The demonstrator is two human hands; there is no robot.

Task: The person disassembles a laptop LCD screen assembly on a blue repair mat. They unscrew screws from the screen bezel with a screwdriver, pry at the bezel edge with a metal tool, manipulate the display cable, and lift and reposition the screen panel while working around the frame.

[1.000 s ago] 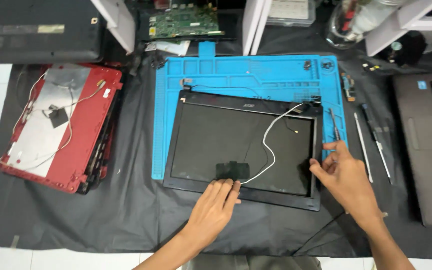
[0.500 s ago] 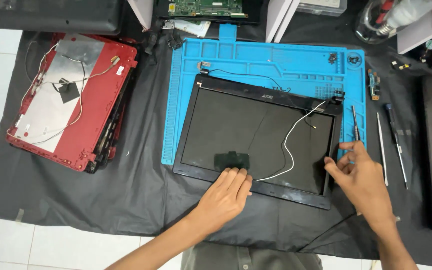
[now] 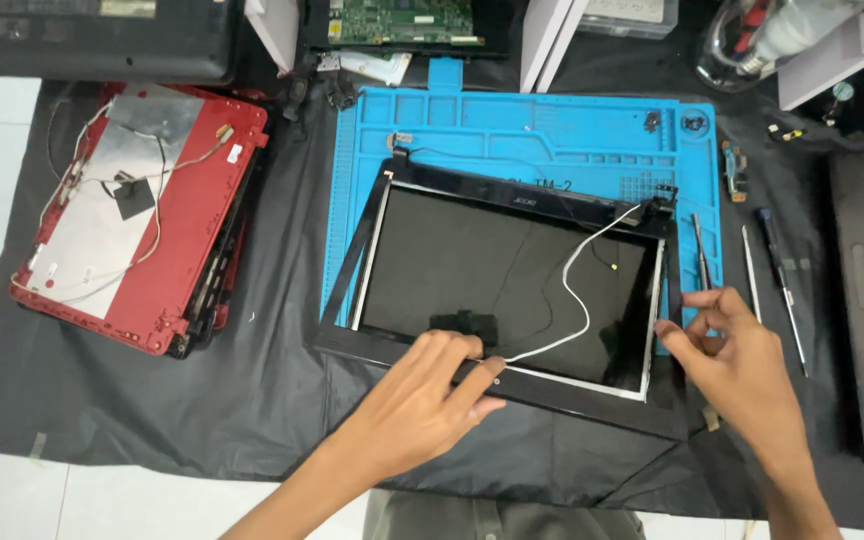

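Black laptop screen panel (image 3: 507,275) lies long-axis left-right, slightly skewed; my left hand (image 3: 417,405) fingers press its lower bezel, right hand (image 3: 737,365) pinches its right edge.

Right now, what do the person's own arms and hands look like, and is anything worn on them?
Both arms enter from the bottom edge and are bare: no sleeve shows along either forearm. The left hand and right hand wear no gloves, and no rings, watch or wrist strap can be seen. The nails look short and plain.
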